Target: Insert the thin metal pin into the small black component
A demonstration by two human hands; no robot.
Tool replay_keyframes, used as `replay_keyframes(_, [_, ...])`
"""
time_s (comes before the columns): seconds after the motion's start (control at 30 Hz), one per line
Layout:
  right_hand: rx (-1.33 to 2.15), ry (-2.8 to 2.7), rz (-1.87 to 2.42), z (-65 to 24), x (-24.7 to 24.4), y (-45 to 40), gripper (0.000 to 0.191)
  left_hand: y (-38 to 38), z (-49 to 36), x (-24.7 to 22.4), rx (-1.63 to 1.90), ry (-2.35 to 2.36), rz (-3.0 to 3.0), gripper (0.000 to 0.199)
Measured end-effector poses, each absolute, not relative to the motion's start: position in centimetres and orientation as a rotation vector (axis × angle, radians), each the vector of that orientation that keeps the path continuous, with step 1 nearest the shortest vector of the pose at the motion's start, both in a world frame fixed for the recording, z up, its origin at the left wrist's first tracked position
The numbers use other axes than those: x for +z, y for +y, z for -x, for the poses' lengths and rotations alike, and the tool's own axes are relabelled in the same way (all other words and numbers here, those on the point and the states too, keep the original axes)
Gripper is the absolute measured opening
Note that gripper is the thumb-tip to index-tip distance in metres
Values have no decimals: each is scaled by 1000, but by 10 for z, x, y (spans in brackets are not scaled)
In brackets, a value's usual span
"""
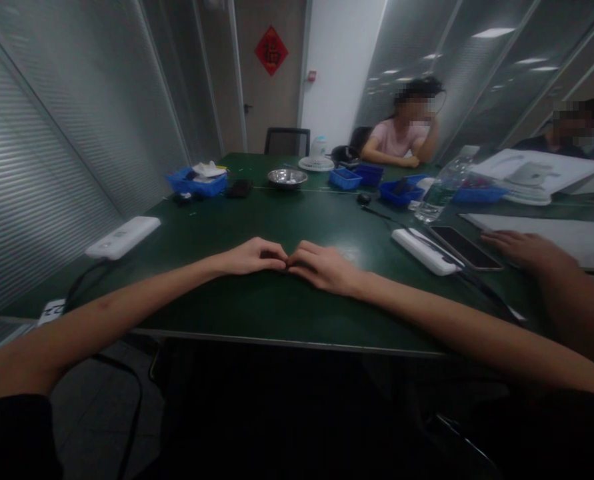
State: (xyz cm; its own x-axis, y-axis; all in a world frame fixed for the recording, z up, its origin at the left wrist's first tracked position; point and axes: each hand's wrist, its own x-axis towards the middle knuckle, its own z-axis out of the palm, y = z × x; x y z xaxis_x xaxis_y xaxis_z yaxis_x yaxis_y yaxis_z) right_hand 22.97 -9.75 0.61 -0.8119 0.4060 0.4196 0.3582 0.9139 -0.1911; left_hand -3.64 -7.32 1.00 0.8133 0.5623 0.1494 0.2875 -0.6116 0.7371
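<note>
My left hand [253, 257] and my right hand [329, 268] meet over the dark green table [237, 303], close to its near edge. Thumb and fingers of the left are pinched together. The right hand's fingers are curled and pressed against its thumb. Both sets of fingertips touch or nearly touch; anything between them is too small or too hidden to make out. A white power bank-like block [124, 238] with a cable lies to the left, and a similar white block [424, 252] lies right of my right hand.
Beyond my hands stand a metal bowl [287, 178], a blue tray [197, 181] and another blue tray [345, 178]. On the right are a clear bottle [444, 187], a phone [464, 247] and a co-worker's hand [531, 248]. Another person [401, 140] sits at the far side.
</note>
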Motion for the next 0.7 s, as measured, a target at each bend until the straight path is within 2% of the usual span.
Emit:
replay_keyframes(0.2, [216,-2494,653,-228,3,-93,15,-77,34,9,588,684,-2374,35])
replay_keyframes(0.33, [206,-2406,752,-228,2,-90,11,-75,35,9,586,751,-2318,65])
replay_keyframes(0.4, [210,-2375,804,-228,2,-90,9,-73,36,10,589,773,-2289,73])
replay_keyframes(0.47, [217,-2327,849,-229,3,-89,9,-72,38,10,591,782,-2261,70])
replay_keyframes(0.7, [243,-2223,935,-231,6,-89,12,-67,46,10,616,880,-2263,42])
